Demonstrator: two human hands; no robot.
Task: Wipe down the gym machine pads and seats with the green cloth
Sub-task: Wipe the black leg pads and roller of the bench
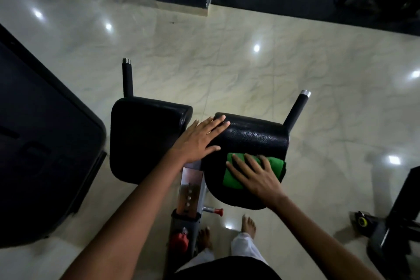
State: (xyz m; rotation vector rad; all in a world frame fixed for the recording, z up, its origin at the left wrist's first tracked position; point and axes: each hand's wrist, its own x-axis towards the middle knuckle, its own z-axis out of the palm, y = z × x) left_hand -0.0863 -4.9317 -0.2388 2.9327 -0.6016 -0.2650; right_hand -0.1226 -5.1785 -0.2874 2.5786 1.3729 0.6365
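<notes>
Two black padded cushions sit side by side on a metal frame. My right hand (254, 174) lies flat with spread fingers on the folded green cloth (234, 177), pressing it onto the near part of the right pad (254, 137). My left hand (200, 137) rests open on the left edge of that same pad, fingers straight. The left pad (145, 136) is untouched. A black handle with a chrome cap rises behind each pad, the left handle (127, 77) and the right handle (296, 109).
A metal post (189, 191) with bolts and a red-tipped adjustment pin (217, 211) stands between the pads. A large dark machine (38, 143) fills the left. Another machine base (391, 223) stands at the right. My bare feet are on the glossy tiled floor (250, 63).
</notes>
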